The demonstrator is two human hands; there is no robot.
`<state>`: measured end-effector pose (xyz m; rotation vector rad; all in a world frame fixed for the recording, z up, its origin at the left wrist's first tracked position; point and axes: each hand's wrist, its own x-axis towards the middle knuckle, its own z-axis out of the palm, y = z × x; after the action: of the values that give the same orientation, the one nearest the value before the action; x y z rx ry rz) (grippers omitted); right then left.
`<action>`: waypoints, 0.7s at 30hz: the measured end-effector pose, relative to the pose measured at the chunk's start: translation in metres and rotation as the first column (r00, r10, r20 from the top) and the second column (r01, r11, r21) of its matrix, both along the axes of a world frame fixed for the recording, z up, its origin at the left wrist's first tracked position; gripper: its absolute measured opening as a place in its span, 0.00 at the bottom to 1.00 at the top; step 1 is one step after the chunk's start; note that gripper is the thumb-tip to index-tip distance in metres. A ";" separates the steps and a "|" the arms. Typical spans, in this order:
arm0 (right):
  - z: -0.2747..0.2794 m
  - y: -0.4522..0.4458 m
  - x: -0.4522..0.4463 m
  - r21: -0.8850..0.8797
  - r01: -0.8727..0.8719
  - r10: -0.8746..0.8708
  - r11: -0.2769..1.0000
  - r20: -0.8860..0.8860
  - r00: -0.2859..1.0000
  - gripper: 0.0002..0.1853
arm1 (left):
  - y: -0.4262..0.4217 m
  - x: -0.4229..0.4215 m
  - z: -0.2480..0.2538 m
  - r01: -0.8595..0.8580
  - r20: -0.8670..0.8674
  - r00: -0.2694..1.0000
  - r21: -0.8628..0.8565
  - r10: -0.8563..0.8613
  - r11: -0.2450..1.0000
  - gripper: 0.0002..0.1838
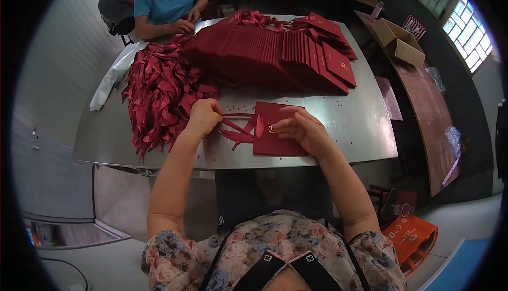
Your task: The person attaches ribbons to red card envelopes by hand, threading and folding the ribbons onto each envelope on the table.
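Observation:
A dark red card or flat bag [280, 145] with a gold emblem lies on the metal table in front of me. Red ribbon [239, 136] runs from its left side to my left hand [205, 117], whose fingers are closed on it. My right hand [307, 132] is over the card's right part, fingers apart and slightly curled; whether the fingertips touch it is hard to tell. Left of my left hand is a big heap of red ribbons [156, 90]. Beyond my hands stands a long leaning row of red cards or bags [254, 53].
The metal table [365, 143] has small specks scattered on it. A person in a blue shirt [166, 2] works at its far left edge, with another person behind. White plastic [114, 79] lies at the left edge. On the right are a side bench [423, 121] and a cardboard box [399, 42].

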<state>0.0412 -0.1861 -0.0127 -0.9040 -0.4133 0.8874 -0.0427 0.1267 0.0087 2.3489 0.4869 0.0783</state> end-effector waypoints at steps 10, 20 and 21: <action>-0.002 0.001 -0.008 -0.044 -0.052 0.058 0.998 0.155 0.986 0.15 | -0.092 -0.013 0.015 0.203 0.525 0.703 0.499 -0.480 0.843 0.16; -0.004 0.000 -0.010 0.120 -0.011 -0.022 0.993 0.273 0.962 0.14 | -0.104 -0.010 -0.022 0.379 0.330 0.749 0.497 -0.574 0.780 0.13; 0.002 0.000 -0.015 0.028 0.097 -0.099 0.995 0.459 0.883 0.13 | -0.106 -0.011 -0.022 0.363 0.299 0.763 0.536 -0.574 0.762 0.13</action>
<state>0.0263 -0.1863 -0.0106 -1.1241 -0.7722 0.5705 -0.0533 0.0209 -0.0129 2.7114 -0.4331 0.5311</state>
